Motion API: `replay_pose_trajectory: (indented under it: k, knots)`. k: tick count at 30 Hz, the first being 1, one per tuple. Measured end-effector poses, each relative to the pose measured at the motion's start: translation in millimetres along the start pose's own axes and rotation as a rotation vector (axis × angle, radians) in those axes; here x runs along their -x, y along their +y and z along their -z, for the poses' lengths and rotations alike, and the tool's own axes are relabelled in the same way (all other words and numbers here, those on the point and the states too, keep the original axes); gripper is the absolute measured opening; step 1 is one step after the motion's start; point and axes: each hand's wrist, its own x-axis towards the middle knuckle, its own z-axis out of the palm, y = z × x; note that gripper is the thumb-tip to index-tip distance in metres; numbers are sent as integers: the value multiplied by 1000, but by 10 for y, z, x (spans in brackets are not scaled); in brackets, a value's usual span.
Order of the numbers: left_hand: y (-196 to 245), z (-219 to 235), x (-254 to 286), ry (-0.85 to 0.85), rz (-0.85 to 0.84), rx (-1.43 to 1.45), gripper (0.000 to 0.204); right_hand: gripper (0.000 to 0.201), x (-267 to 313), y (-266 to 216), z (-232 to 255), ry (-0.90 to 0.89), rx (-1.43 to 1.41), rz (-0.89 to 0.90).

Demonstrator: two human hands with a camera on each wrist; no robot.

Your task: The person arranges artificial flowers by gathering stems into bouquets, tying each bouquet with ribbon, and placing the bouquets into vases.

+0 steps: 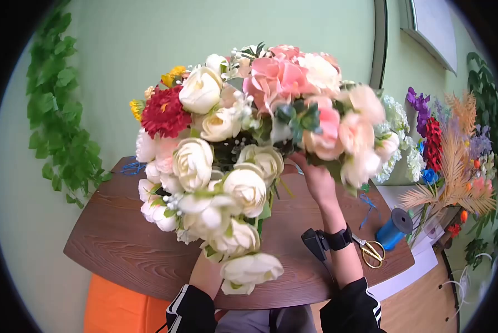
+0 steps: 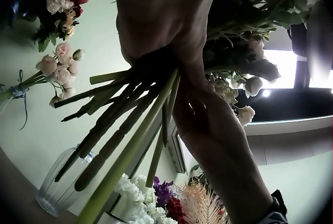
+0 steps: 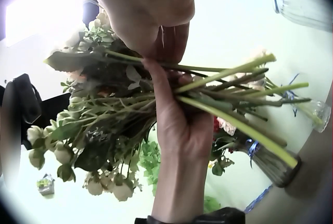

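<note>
On the far left, a green leafy garland (image 1: 57, 111) is hung flat against the pale green wall, well apart from the work. A dark wooden table (image 1: 116, 244) is set below, and above it a large bouquet (image 1: 243, 139) of artificial white, pink and red flowers is held up in the air, heads tilted toward the camera so that the blooms can be looked over.

The left hand (image 3: 179, 125) is hidden behind the flower heads in the head view, with only its forearm seen beneath them. From the right wrist camera its fingers are seen wrapped round the gathered stems (image 3: 234, 99) just below the foliage, a closed grip by which the bundle is kept together while the cut ends fan out freely. The same stems (image 2: 119, 130) are seen from the left wrist camera splaying down and away from that fist.

Further right, the right hand (image 1: 315, 177) is raised against the underside of the pink blooms. In its own wrist view its fingers are seen curled in among the stems beside the other hand's fingers, apparently pinching at 1 of them, though how firmly cannot be told.

To the right on the table, gold-handled scissors (image 1: 371, 251) and a blue ribbon spool (image 1: 394, 228) are laid close at hand. Beyond them, a spray of gold, purple and red dried flowers (image 1: 454, 161) is stood against the wall.
</note>
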Motion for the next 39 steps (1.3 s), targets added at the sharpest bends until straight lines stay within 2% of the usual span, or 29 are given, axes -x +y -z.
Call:
replay_pose_trajectory:
  k: [4, 9, 18, 30, 39]
  knots:
    - [-194, 175, 283, -25, -24, 78, 38, 17, 253, 125, 339, -110, -28, -175]
    - [-328, 266, 500, -25, 1, 119, 37, 19, 549, 104, 492, -101, -40, -240]
    - [-402, 252, 606, -27, 23, 151, 34, 22, 756, 45, 453, -44, -42, -235]
    - [-409, 193, 634, -30, 29, 157, 31, 26, 429, 0, 11, 31, -16, -113]
    - [-434, 173, 735, -35, 45, 175, 29, 30, 812, -36, 222, 34, -13, -182]
